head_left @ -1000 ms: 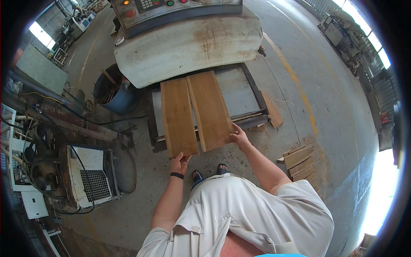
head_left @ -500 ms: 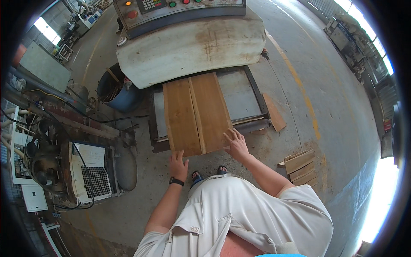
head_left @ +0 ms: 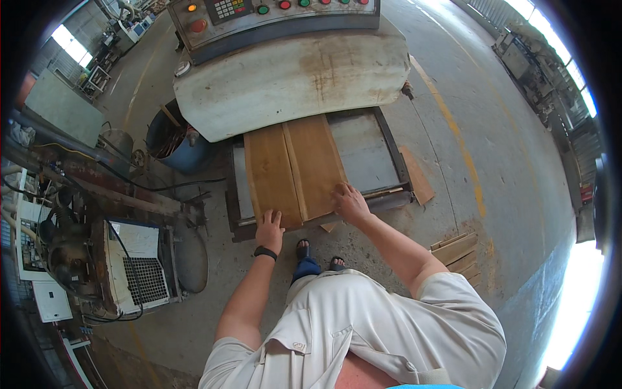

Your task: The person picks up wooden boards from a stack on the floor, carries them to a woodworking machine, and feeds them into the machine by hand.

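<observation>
Two brown wooden boards lie side by side on the bed of a machine, a left board (head_left: 269, 168) and a right board (head_left: 315, 165). Their far ends go out of sight beneath the machine's white hood (head_left: 291, 81). My left hand (head_left: 269, 229) rests with fingers spread on the near end of the left board. My right hand (head_left: 350, 202) lies over the near right corner of the right board, fingers loosely stretched out on its edge. Neither hand is wrapped round a board.
Above the hood sits a control panel (head_left: 272, 16) with coloured buttons. A blue drum (head_left: 178, 146) of scraps stands to the left, near a black cable (head_left: 175, 186). Wooden strips (head_left: 457, 253) lie on the floor at right, and a loose panel (head_left: 418, 175) beside the bed.
Both boards have slid farther under the hood, and my hands have moved forward with them. The right hand has shifted a little inward over its board. One foot has stepped.
</observation>
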{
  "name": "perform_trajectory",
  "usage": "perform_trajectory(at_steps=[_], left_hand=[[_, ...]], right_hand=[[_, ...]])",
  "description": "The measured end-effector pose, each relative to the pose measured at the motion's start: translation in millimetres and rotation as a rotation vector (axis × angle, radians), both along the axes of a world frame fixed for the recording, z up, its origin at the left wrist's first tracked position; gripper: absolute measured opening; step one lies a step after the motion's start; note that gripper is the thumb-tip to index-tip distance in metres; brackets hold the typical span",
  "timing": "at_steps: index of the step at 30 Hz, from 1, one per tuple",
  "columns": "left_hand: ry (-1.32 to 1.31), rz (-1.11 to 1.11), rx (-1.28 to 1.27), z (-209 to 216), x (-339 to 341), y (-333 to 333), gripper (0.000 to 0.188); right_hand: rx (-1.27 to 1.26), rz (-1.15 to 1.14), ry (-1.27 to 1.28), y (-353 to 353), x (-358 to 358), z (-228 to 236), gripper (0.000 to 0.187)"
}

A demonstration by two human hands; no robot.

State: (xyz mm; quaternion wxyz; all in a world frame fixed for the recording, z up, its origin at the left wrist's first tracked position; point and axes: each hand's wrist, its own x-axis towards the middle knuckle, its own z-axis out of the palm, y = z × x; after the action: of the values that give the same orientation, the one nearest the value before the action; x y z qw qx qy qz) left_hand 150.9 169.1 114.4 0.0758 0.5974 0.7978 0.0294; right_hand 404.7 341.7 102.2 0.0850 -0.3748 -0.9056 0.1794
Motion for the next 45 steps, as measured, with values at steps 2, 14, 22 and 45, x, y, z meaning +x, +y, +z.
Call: perform_trajectory(at_steps=[2, 14, 22, 45], left_hand=[[-0.023, 0.009, -0.051, 4, -9, 20, 0.059], [-0.019, -0.030, -0.068, 0, -88, 128, 0.056], [-0.025, -0.041, -0.035, -5, -105, 165, 0.056], [-0.285, -0.047, 0.194, -5, -158, 225, 0.052]], right_hand=[[-0.020, -0.021, 0.001, 20, -12, -2, 0.052], [-0.085, -0.086, -0.059, 116, -89, 4, 0.047], [0.058, -0.118, -0.052, 160, -112, -6, 0.049], [0.107, 0.065, -0.108, 118, -226, -3, 0.042]])
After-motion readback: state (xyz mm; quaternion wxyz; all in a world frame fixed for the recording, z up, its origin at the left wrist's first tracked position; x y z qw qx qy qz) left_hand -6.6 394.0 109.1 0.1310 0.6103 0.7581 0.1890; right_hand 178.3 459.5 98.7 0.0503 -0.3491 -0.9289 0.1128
